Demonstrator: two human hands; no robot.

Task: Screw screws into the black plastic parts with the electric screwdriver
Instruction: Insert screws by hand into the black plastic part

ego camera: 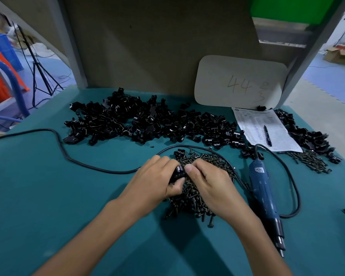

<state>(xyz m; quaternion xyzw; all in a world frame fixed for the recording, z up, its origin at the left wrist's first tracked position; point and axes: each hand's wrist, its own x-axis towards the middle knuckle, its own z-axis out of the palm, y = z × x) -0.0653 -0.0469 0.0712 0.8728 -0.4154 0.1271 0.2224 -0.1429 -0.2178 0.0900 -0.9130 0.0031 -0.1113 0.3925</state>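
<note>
both hands meet over the screw pile (195,196), mid-table (48,186). left hand (157,180) grips one black part (178,173), fingers curled round it, thumb underneath. right hand (209,182) has thumb & fingertips pinched tight at the part's right end; prob. a screw btwn them, but it's hidden, so can't tell. screwdriver (264,194), blue, lies untouched just right of the pile, tip toward the viewer, its cord (78,160) looping round behind. heap (147,122) of more black parts sits further back.

step in hand, by my read: seating a screw in the part's hole by hand. to do it well: hold the part steady w/ the hole facing up, start the screw straight, not tilted, so it stands on its own; only then reach for the screwdriver. lift clear of the pile so loose screws don't snag.
</note>
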